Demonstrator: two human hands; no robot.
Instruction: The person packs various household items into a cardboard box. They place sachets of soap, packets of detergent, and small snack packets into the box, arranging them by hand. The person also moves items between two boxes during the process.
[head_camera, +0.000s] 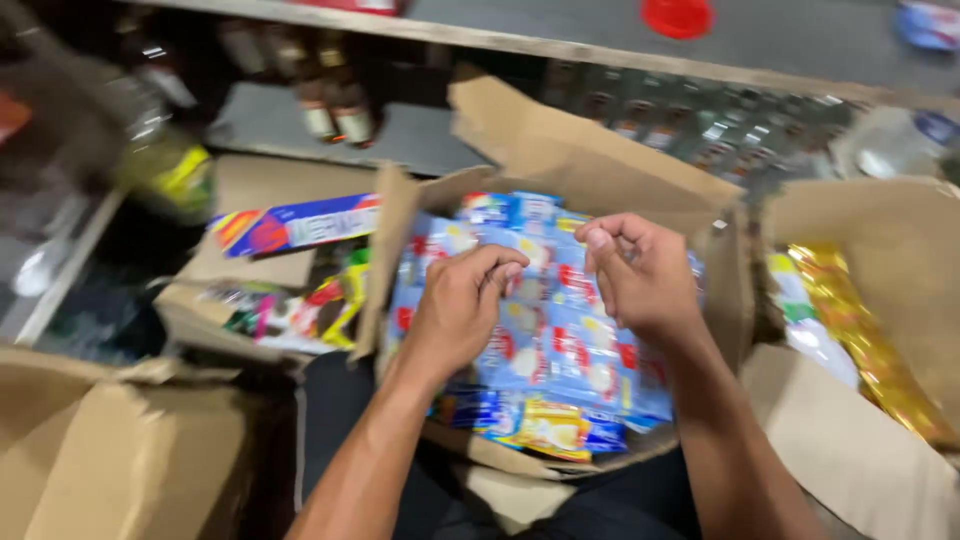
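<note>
Reaching into an open cardboard box (600, 170) packed with blue-and-white sachet strips (560, 340), a person works amid cartons in a dim storeroom. Behind the cartons runs a grey shelf (800, 40) with a red lid (677, 16) on top, and rows of bottles (335, 105) stand on the level beneath it; a blurred clear bottle with a yellow label (165, 160) sits at far left.

Four cardboard boxes show: the central one, a smaller box (250, 270) at its left holding mixed colourful packets, a closed carton (120, 450) at lower left, and a box (900, 260) at right with a gold foil strip (860, 340).

Two hands are in view. The left hand (460, 305) has its fingers curled in, fingertips pinching at the sachets directly beneath it. The right hand (640, 275) is likewise curled, fingers bent together over the upper part of the same stack; whether it actually grips a sachet cannot be told. Both hands hover close together, near the box's middle.
</note>
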